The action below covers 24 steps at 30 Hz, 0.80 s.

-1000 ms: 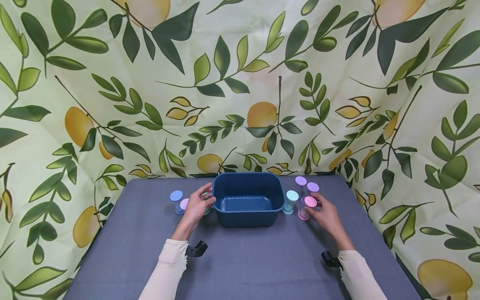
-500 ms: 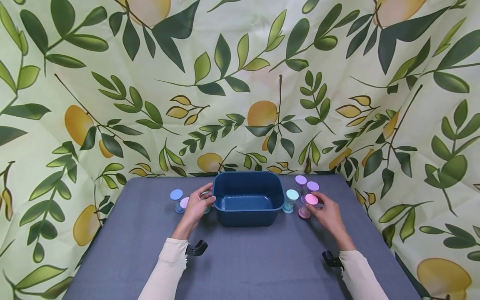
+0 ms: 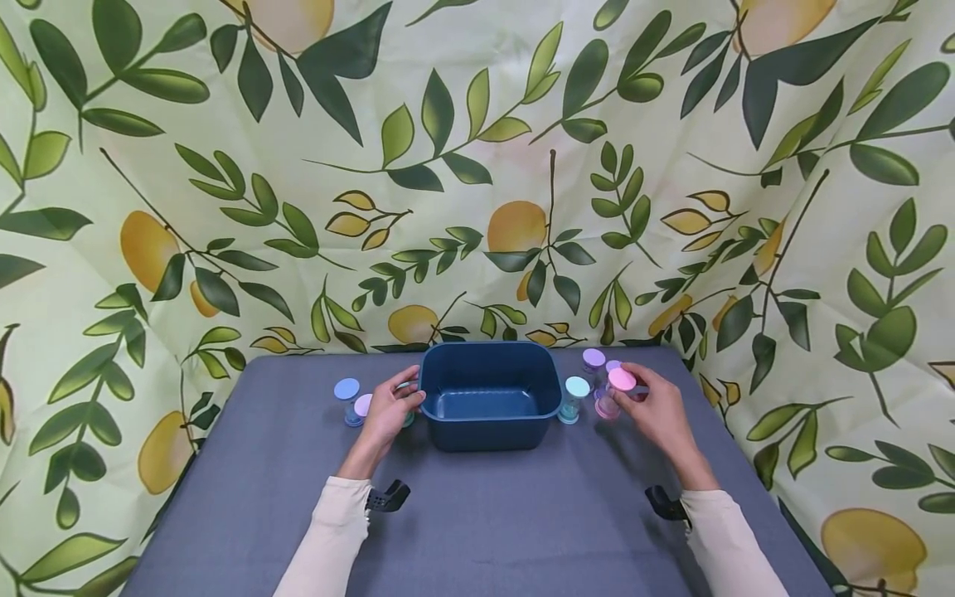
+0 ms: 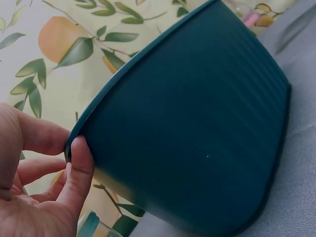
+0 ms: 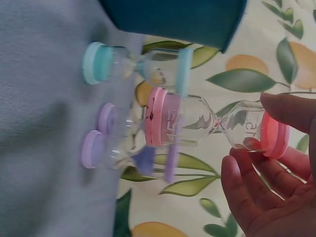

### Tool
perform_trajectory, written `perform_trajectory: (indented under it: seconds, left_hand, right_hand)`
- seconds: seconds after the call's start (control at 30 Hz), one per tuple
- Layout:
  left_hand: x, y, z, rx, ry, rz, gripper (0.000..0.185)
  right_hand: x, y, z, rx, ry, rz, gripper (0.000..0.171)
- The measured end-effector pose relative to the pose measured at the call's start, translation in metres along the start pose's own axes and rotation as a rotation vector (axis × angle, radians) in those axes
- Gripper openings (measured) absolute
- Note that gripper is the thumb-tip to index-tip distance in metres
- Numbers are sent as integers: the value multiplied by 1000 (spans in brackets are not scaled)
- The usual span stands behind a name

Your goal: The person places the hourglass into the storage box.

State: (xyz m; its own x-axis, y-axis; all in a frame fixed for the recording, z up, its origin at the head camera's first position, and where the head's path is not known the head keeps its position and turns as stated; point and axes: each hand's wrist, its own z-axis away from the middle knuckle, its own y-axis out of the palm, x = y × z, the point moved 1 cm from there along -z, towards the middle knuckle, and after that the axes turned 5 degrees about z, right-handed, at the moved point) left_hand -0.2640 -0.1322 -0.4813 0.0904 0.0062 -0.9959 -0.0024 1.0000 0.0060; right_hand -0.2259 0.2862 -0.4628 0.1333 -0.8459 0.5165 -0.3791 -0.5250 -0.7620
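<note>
A pink-capped hourglass hangs in my right hand; in the right wrist view, the thumb and fingertips pinch its upper cap. It is raised off the table, close to the other hourglasses. My left hand grips the left rim of a dark blue plastic bin. The left wrist view shows thumb and forefinger pinched over the bin's rim, with the other fingers loosely bent. No objects show inside the bin.
Right of the bin stand a turquoise hourglass and two purple ones, one purple cap farthest back. Left of it are a blue hourglass, a lilac cap and a green one partly behind my left hand. A leaf-patterned cloth backs the grey table.
My right hand has lifted the pink hourglass from the table and moved it slightly back, so it now overlaps a purple one. The left hand has kept its place at the bin.
</note>
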Motion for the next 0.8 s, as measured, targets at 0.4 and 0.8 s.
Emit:
perform_trajectory:
  seconds: [0.4,0.8]
  left_hand:
    - [2,0,0,-4,-23,-17,53]
    - [1,0,2,-5,-21,-5,53]
  right_hand:
    - [24,-19,-13,-49,-27,-64,51]
    - [65,-23,-34,-41,-38,-213,52]
